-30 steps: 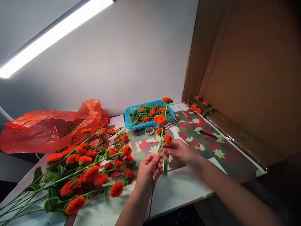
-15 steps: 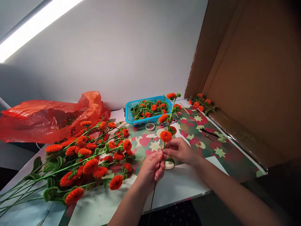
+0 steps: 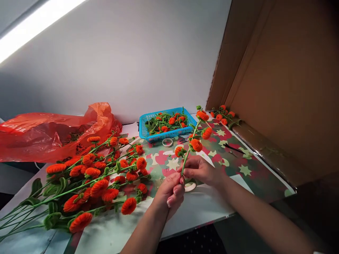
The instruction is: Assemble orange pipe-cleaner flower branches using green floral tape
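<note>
Orange-flowered stem (image 3: pixel 196 145) is held in our hands above the near part of the surface (image 3: pixel 245 170), its heads uppermost and leaning away to the right. Our left hand (image 3: pixel 172 188) has thumb and fingers pinched on the stem below the lowest head; our right hand (image 3: pixel 200 171) is just above, its thumb and fingers closed about the stem too, though knuckles hide part of that grip. A pale ring (image 3: pixel 192 187) lies partly hidden behind our hands; we cannot tell whether any strip runs from it into our fingers. To work this join well, we should let the left pinch carry the weight and turn the stem in small, even rolls, while the right fingers press lightly and guide. We do best to grip only the stem, since the fuzzy heads look easy to crush, and to hold the top clear of the bunch of flowers (image 3: pixel 99 188) at our left, where side sprigs could snag. Too tight a pinch might bend it.
</note>
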Tool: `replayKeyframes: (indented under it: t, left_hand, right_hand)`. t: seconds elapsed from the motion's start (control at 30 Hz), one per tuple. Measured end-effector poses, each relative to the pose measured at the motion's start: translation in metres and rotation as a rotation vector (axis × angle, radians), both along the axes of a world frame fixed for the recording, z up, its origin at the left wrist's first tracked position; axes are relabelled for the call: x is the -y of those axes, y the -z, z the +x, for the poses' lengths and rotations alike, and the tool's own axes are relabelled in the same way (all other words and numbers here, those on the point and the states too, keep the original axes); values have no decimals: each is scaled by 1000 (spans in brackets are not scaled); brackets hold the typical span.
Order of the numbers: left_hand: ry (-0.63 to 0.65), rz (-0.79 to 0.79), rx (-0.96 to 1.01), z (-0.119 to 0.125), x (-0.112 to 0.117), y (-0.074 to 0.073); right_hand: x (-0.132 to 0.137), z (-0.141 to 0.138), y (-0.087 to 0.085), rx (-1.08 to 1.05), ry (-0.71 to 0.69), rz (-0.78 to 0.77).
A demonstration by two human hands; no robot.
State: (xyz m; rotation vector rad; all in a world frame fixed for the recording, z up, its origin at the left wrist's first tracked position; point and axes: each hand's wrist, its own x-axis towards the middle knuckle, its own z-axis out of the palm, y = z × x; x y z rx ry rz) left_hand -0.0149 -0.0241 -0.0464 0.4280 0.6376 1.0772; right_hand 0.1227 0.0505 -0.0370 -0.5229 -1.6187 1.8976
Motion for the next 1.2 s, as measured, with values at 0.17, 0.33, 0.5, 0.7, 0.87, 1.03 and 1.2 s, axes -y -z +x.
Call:
replayKeyframes:
  t: [0.17,0.33,0.5,0.7,0.87,1.03,1.2]
  left_hand:
    - [-426,228,-543,10,2,4]
    - [-531,324,-628,11,5,4]
    - [-132,95,-44,3,-2,4]
    - [-325,115,-372,9,-2,9]
    - [-568,335,-751,12,5,6]
    - [-280,155,-212,5,2,5]
    - [-82,19,-48,4,-2,8]
  right_hand:
    - [-3,-1,1,16,243,93]
    - [-3,-3,8,-14,262,31]
    - [1,-5,12,-74,88,-20]
    - [0,-6,10,10,283,188]
    - [1,-8,10,31,340,235]
    - [2,-10,15,-59,162,-3]
    - [0,-10,19,-120,91,-177]
